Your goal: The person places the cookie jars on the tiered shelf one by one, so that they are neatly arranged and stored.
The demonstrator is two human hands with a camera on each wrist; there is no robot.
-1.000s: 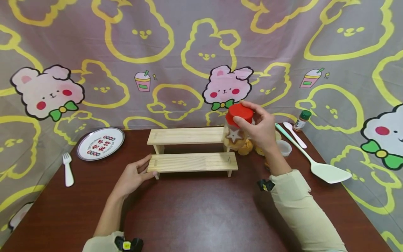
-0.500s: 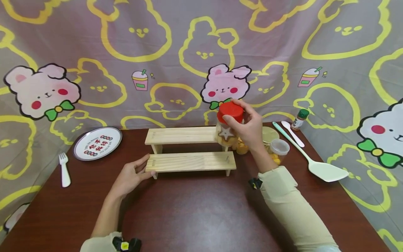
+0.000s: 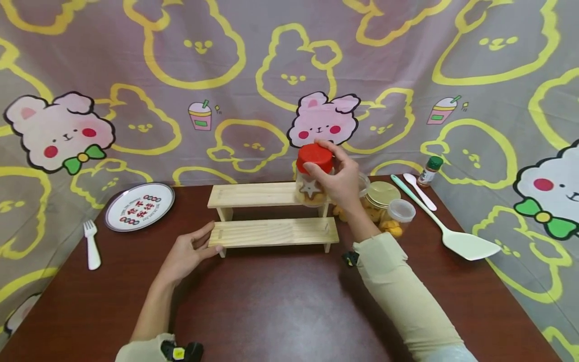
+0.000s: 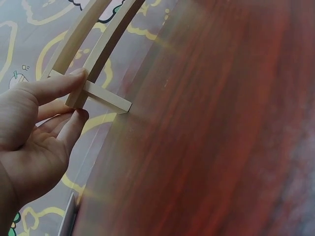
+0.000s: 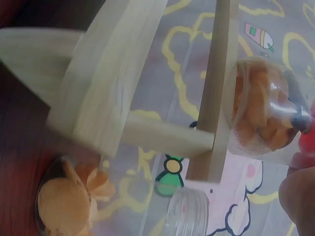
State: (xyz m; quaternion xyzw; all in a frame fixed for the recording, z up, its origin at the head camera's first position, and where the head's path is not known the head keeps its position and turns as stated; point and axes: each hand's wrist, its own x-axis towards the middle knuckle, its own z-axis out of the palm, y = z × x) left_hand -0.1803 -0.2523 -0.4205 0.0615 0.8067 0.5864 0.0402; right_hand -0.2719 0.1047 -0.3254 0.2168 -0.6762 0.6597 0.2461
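A two-step wooden rack (image 3: pixel 271 232) stands near the back of the table. At the left end of its lower step, my left hand (image 3: pixel 187 254) pinches the board between thumb and fingers, which the left wrist view shows close up. My right hand (image 3: pixel 340 183) grips the red lid of a clear cookie jar (image 3: pixel 312 190) with a star picture on it. The jar is upright at the right part of the upper step, its base at the board. Brown cookies fill the jar (image 5: pixel 263 108) in the right wrist view.
Right of the rack stand a gold-lidded jar (image 3: pixel 382 193) and a small clear-lidded tub (image 3: pixel 400 216) of yellow snacks. Farther right lie a pale green spatula (image 3: pixel 468 245), a white spoon (image 3: pixel 420 192) and a green-capped spice bottle (image 3: pixel 430 171). A plate (image 3: pixel 140 207) and white fork (image 3: pixel 92 245) lie left.
My right hand has carried the jar leftward, from the rack's right end to over the upper step. The containers behind my right arm now show more. My left hand keeps its hold.
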